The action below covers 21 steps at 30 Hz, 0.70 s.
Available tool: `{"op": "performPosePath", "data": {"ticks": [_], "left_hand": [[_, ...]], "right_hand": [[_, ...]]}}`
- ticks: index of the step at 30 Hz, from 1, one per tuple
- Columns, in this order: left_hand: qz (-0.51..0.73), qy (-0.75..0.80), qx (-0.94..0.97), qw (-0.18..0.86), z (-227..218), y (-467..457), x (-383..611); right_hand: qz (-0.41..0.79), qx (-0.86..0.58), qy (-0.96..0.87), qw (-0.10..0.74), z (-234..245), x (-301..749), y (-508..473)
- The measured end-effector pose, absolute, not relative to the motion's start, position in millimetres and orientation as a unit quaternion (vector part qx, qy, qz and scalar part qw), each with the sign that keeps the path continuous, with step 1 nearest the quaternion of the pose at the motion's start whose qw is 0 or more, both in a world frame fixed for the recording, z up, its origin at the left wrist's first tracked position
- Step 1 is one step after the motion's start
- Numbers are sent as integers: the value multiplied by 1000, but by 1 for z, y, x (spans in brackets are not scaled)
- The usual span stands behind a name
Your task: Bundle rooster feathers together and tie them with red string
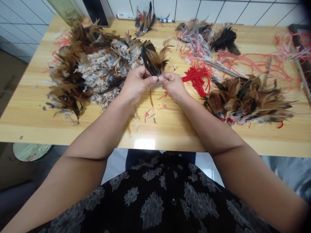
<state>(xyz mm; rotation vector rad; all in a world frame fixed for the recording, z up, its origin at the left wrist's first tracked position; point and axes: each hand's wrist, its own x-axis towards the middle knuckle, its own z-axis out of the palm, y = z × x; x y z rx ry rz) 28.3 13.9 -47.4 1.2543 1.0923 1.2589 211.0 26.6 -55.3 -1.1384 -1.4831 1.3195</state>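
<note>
A small bunch of brown and black feathers (155, 60) stands up between my two hands, over the middle of the table. My left hand (137, 82) pinches its base from the left with thumb and fingers. From the other side, the thumb and fingertips of my right hand (173, 84) close on the same base, nearly touching the left thumb. A big pile of loose feathers (99, 68) lies beside my left hand. Just right of my right hand is a bundle of red strings (198, 79). More feather bunches (250, 97), with red ties at their bases, lie beyond my right forearm.
The wooden table (170, 129) meets a tiled wall (189, 11). A phone-like dark object (97, 13), a marker (126, 16) and a small feather bunch (145, 19) are at the back. Tangled pink strings (255, 58) spread at the right, near a dark-edged frame (301, 64).
</note>
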Motion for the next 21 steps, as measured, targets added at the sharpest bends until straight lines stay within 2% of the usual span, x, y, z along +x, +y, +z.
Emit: {"op": "performPosePath", "data": {"ticks": [5,15,21], "left_hand": [[540,455,530,469,-51,15,30],[542,483,494,479,-45,12,42],[539,516,544,384,-29,18,26]], "right_hand": [[531,-452,-591,405,-54,213,27],[550,-429,-601,390,-58,213,27],[545,-431,-581,424,-57,216,29]]}}
